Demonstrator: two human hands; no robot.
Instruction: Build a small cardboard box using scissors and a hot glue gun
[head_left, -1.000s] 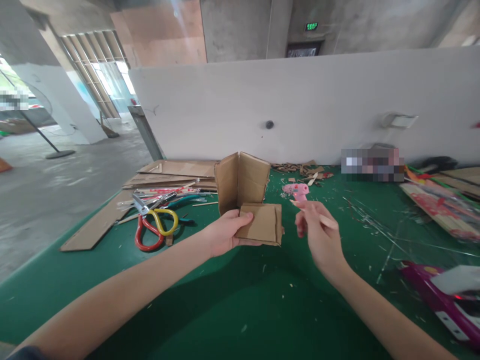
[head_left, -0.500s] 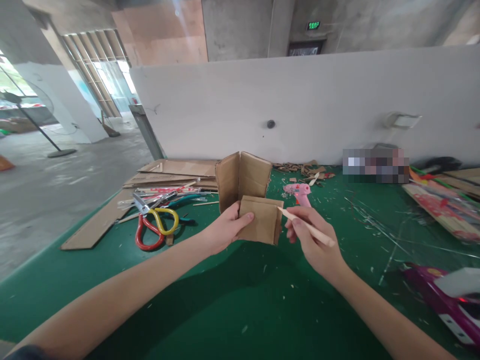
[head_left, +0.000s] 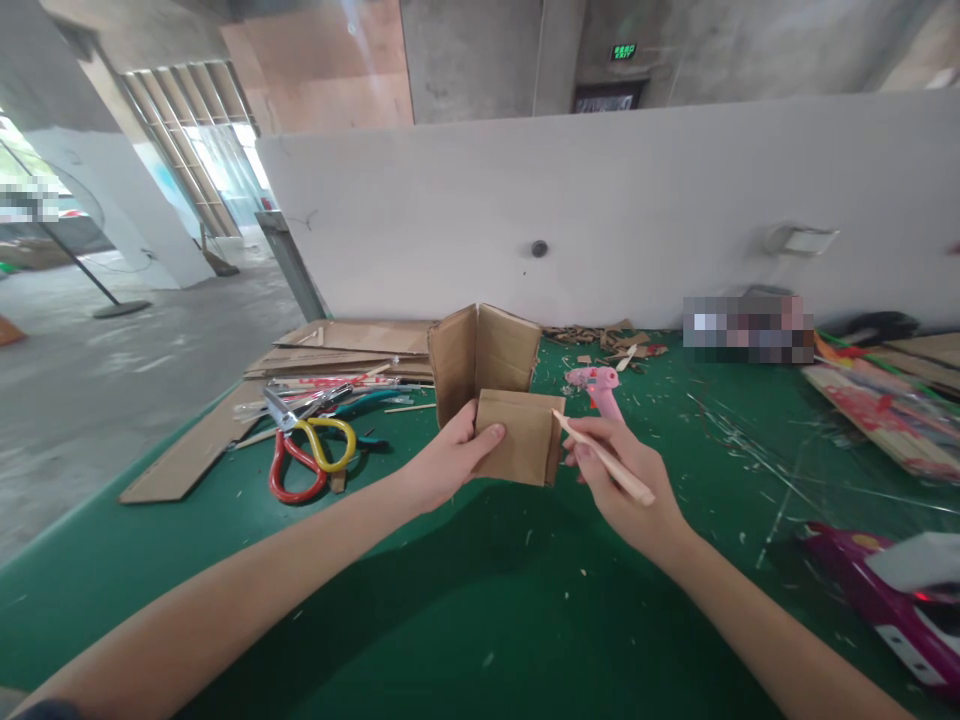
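Observation:
My left hand (head_left: 457,450) grips the left side of a small layered cardboard piece (head_left: 517,440), its thumb lying on the front face. Between the fingers of my right hand (head_left: 626,475) is a pale pointed wooden stick (head_left: 611,462), held like a pencil. The stick's tip meets the cardboard near its upper right corner. Directly behind the small piece stands a folded cardboard form (head_left: 504,350), upright with two panels joined at a vertical fold. A pink glue gun (head_left: 600,386) lies just beyond my right hand.
Scissors with red and yellow handles (head_left: 311,455) lie left on the green table (head_left: 480,620), near stacked cardboard strips (head_left: 352,338). Cardboard scraps (head_left: 592,338) sit at the back. A purple and white device (head_left: 874,600) is at the right edge, below a flat red-patterned package (head_left: 877,415).
The rear end of the stick has swung slightly down and left with my right hand. Its tip stays near the cardboard's upper right corner. My left hand keeps its hold.

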